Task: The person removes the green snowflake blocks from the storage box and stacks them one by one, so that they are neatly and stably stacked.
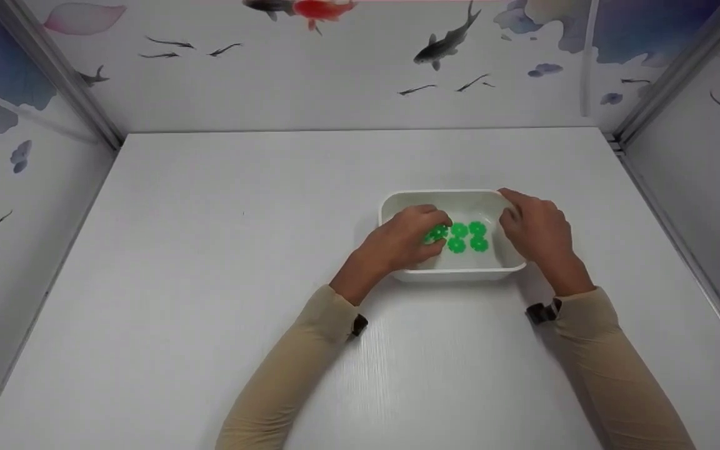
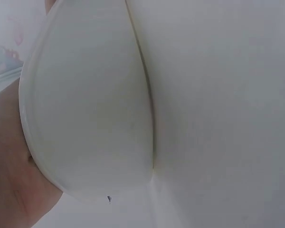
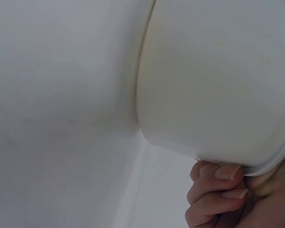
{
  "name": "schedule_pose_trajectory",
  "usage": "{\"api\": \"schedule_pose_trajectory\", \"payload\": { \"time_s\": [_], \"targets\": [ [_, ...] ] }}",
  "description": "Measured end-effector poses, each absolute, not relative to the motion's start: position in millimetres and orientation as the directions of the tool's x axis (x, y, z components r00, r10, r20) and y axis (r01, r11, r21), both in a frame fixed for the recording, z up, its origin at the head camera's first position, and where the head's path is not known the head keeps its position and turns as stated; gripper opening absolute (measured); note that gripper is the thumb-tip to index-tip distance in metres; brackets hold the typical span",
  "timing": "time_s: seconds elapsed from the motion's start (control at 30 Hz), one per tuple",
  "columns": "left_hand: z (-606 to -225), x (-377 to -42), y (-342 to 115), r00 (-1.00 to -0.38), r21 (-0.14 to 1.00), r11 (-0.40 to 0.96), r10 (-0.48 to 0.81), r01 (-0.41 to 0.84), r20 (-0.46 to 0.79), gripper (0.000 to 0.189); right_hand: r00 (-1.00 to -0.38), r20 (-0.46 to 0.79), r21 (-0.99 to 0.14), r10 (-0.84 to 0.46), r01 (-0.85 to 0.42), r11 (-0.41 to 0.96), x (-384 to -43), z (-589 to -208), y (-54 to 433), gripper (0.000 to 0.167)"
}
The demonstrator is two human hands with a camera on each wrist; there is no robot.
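Tan sleeves (image 1: pixel 294 365) nearest. Left hand (image 1: pixel 409 237) reaches over the near left rim of a white tub (image 1: pixel 460 271), thumb and fingers narrowed on green bits (image 1: pixel 438 233); their count cannot be told. Right hand (image 1: pixel 540 230) grips the tub's right end, thumb inside, fingers curled against the outer wall. Four green flower-shaped pieces (image 1: pixel 479 243) lie on the tub floor, between the hands. Tub sits on a white table (image 1: pixel 210 250). Beyond: a fish-patterned wall (image 1: pixel 347 81).
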State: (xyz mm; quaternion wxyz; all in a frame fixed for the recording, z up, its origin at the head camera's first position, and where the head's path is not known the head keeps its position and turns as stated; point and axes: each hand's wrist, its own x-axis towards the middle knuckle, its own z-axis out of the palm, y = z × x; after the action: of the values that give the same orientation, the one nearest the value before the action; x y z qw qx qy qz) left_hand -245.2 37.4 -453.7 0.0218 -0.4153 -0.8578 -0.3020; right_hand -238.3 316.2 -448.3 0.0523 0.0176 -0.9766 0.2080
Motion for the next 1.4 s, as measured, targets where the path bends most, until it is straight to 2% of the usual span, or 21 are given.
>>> {"api": "schedule_pose_trajectory", "payload": {
  "time_s": [0.63,0.9,1.4],
  "targets": [
    [-436.1,-236.7,26.1,-0.671,0.522,0.450,0.634,0.724,0.384,0.024,-0.992,0.122,-0.386,-0.019,-0.065,0.920,-238.6,-450.0,318.8,0.050],
    [-424.0,-232.7,18.1,-0.639,0.504,0.413,0.623,0.758,0.451,0.022,-0.991,0.134,-0.384,-0.018,-0.069,0.921,-238.3,-450.1,318.7,0.049],
    [-416.9,-225.6,-14.8,-0.646,0.491,0.425,0.577,0.761,0.501,0.019,-0.991,0.130,-0.389,-0.019,-0.068,0.919,-238.2,-450.3,316.7,0.049]
  ]
}}
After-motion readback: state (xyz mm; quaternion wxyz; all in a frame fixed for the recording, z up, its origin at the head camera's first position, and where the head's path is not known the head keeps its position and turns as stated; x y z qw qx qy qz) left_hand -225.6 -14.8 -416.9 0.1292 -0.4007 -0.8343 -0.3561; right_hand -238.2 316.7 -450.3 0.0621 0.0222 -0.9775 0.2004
